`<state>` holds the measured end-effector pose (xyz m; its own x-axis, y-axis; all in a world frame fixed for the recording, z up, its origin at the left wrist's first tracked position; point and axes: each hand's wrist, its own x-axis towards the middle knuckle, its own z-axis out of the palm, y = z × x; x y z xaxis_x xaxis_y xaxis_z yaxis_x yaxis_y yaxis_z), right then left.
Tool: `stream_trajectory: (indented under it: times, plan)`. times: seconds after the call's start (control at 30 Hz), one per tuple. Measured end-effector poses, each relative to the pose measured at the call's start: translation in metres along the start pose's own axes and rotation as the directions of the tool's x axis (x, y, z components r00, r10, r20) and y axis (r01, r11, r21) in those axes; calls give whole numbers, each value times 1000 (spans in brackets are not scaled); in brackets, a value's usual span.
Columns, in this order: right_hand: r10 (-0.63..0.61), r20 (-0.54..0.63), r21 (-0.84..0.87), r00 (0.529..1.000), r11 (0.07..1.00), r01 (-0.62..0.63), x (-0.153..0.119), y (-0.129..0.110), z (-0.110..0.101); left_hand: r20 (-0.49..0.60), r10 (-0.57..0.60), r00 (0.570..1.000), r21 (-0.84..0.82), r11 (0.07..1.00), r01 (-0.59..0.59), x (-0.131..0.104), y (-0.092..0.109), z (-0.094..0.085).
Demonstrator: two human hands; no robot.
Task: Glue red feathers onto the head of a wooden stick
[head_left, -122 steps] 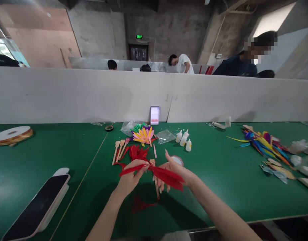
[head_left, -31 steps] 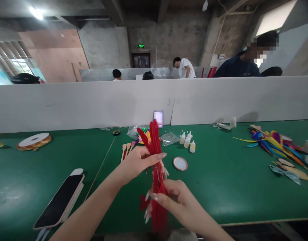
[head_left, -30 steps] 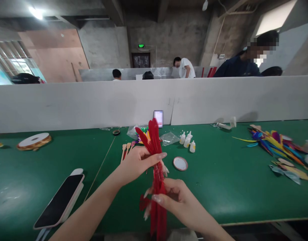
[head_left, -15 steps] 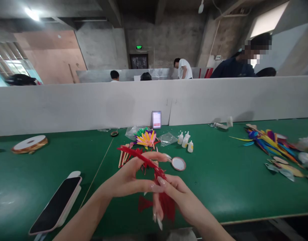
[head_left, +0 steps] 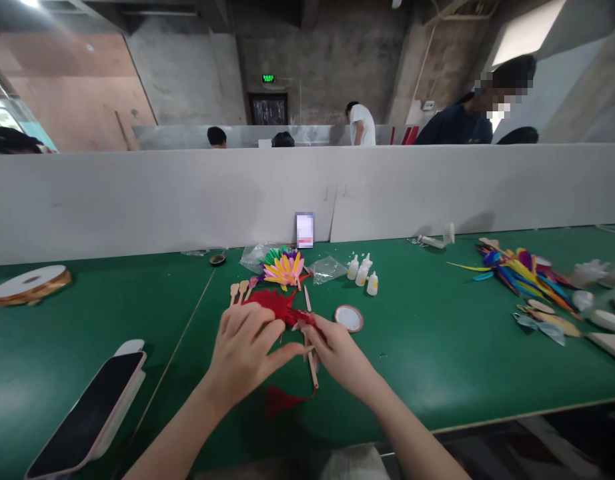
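Red feather bunch [head_left: 302,317] is at center, above the near half of the bench [head_left: 427,373], pinched in the fingers of the right hand [head_left: 340,347]
Left hand [head_left: 245,350] just left of it, knuckles up, fingers curled, thumb pointing right with a gap under the index; can't tell if its far fingers grip anything
More red feathers [head_left: 272,300] spread behind the left hand; can't tell where the held bunch stops and these start
Wooden stick [head_left: 313,373] shows below the right hand, near end out, red tassel [head_left: 282,400] running off it to the left
Far side of the hands: multicolor feather fan [head_left: 285,270], pink strip [head_left: 307,299] just near of it, paddle-ended sticks [head_left: 234,291] to the left
Clear plastic bag [head_left: 330,269] right of the fan, then three white bottles [head_left: 361,272]; round dish [head_left: 348,319] nearer, just past the right hand
Lit phone [head_left: 305,230] stands upright at the white partition [head_left: 187,197]
Left side: black tape roll [head_left: 217,259], ribbon spool [head_left: 30,283] at far left, dark-screened device [head_left: 90,417] nearer
Right side: loose colored feathers [head_left: 525,273], white brush-like item [head_left: 437,239] left of and beyond them
Beyond the partition, a person in a dark top [head_left: 455,127] at right, a person in a white top [head_left: 363,123] farther back
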<state>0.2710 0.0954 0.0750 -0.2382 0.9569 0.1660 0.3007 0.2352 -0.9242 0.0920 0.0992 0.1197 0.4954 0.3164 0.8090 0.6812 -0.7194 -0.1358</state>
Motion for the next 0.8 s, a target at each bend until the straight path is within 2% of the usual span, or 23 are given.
stream_trajectory:
  times: [0.07,0.13,0.2,0.27,0.33,0.43,0.5,0.63,0.7,0.8]
  plan:
    - [41,55,33,998,999,-43,11,13,4,183,121,976,4,992,-124,3,-15,25]
    - [81,115,26,990,996,-85,21,28,6,351,178,919,-34,984,-177,3,-32,52]
    - [131,193,12,972,991,-136,32,43,5,461,229,857,-81,973,-217,-1,-46,73]
    - [193,298,55,935,974,-219,41,55,3,536,277,798,-117,960,-254,-6,-55,86]
    - [228,406,154,885,937,-312,47,61,-2,579,312,754,-146,949,-281,-11,-59,91]
    - [207,514,208,833,911,-356,52,59,-8,605,324,727,-132,942,-310,-14,-59,91]
    - [170,544,121,821,953,-278,52,54,-10,613,326,720,-98,935,-341,-13,-58,92]
    - [17,549,-46,835,999,10,49,48,-11,606,411,681,-131,896,-424,-10,-58,92]
    - [22,558,-104,830,994,44,46,45,-12,591,457,665,-157,873,-461,-9,-56,88]
    - [71,615,-126,785,992,9,38,39,-21,564,509,650,-189,846,-499,-8,-47,77]
